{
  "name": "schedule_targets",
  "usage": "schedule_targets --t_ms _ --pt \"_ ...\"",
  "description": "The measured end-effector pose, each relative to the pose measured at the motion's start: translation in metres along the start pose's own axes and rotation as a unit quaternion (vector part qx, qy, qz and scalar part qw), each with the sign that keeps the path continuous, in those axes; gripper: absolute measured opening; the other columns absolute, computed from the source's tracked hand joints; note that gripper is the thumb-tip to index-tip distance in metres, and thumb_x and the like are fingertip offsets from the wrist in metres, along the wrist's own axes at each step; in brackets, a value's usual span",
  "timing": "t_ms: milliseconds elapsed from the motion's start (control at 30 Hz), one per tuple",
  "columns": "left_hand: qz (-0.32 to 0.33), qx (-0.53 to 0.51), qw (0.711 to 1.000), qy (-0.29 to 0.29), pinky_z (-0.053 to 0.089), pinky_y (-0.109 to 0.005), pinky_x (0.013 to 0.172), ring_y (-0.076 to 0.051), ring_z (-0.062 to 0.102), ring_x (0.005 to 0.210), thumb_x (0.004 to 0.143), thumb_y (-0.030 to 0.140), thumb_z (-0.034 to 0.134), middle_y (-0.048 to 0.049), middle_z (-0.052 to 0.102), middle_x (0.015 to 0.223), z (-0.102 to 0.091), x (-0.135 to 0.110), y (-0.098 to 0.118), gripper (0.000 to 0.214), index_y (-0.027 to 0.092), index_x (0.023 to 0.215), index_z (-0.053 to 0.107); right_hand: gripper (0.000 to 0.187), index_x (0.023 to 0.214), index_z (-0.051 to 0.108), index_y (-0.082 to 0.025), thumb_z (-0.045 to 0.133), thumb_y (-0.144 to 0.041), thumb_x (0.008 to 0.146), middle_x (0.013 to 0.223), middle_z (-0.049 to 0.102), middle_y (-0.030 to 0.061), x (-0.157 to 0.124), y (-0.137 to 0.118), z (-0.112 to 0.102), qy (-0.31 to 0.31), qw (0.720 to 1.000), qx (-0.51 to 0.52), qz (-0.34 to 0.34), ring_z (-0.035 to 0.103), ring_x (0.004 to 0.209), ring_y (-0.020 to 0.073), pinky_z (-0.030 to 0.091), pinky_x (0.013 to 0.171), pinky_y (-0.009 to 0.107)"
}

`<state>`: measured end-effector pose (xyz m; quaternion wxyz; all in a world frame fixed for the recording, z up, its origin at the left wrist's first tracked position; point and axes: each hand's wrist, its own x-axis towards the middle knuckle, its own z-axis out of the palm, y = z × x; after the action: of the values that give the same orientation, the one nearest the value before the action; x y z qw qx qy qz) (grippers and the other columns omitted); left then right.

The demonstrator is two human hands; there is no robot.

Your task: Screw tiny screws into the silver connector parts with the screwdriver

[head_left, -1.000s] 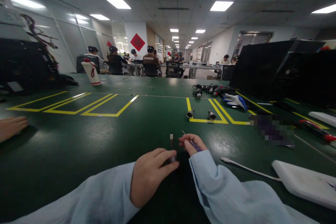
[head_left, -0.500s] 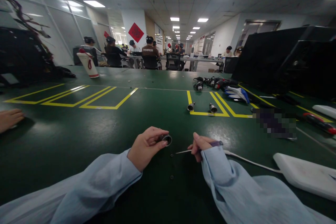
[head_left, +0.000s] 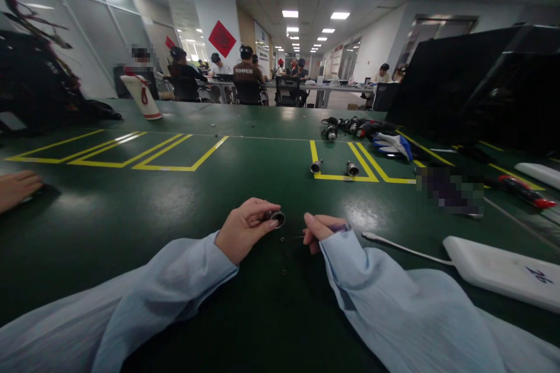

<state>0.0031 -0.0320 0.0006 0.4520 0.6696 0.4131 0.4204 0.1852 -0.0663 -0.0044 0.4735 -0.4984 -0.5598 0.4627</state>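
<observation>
My left hand (head_left: 241, 229) pinches a small cup-shaped metal part (head_left: 277, 220) between thumb and fingers, its round opening turned toward me. In my right hand (head_left: 320, 232) is a thin screwdriver (head_left: 341, 228) with a purplish handle; most of that handle is hidden by the palm and sleeve. The shaft points left, and its tip is at a tiny ring-like piece (head_left: 282, 239) on the table, just below the metal part. Whether the tip touches it I cannot tell. A second tiny ring (head_left: 284, 272) lies nearer to me.
Two similar metal parts (head_left: 352, 169) lie by the yellow tape. Behind them are cabled devices (head_left: 332, 131) and a blue-white glove (head_left: 392, 144). A white box (head_left: 499, 268) with a cable and a red-black tool (head_left: 525, 191) lie right. Another person's hand (head_left: 17, 189) rests at left.
My right hand has moved left, bringing the screwdriver tip to the nearby tiny ring. My left hand keeps its hold on the metal part. The whole view has shifted slightly.
</observation>
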Motion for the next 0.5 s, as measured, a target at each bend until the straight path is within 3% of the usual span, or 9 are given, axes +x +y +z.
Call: schedule_targets --t_ms 233,500 --pt "0.023 -0.018 1.000 0.001 0.049 -0.037 0.085 -0.017 0.060 0.084 0.061 0.020 0.067 -0.0031 0.055 0.091 0.004 0.000 -0.002 0.025 0.017 0.085 0.066 0.046 0.046 0.055 -0.016 0.047 -0.052 0.074 0.036 0.049 -0.0009 0.001 -0.009 0.003 -0.013 0.999 -0.043 0.002 0.043 0.035 0.0077 0.034 0.040 0.021" --pt "-0.029 -0.080 0.996 -0.001 0.054 -0.036 0.075 -0.018 0.061 0.083 0.065 0.021 0.065 -0.0045 0.058 0.093 0.018 -0.012 0.011 0.029 0.015 0.093 0.062 0.041 0.047 0.056 -0.015 0.048 -0.046 0.075 0.035 0.048 -0.0018 0.002 -0.008 0.005 -0.002 1.000 -0.012 0.004 0.043 0.034 0.0069 0.034 0.037 0.019"
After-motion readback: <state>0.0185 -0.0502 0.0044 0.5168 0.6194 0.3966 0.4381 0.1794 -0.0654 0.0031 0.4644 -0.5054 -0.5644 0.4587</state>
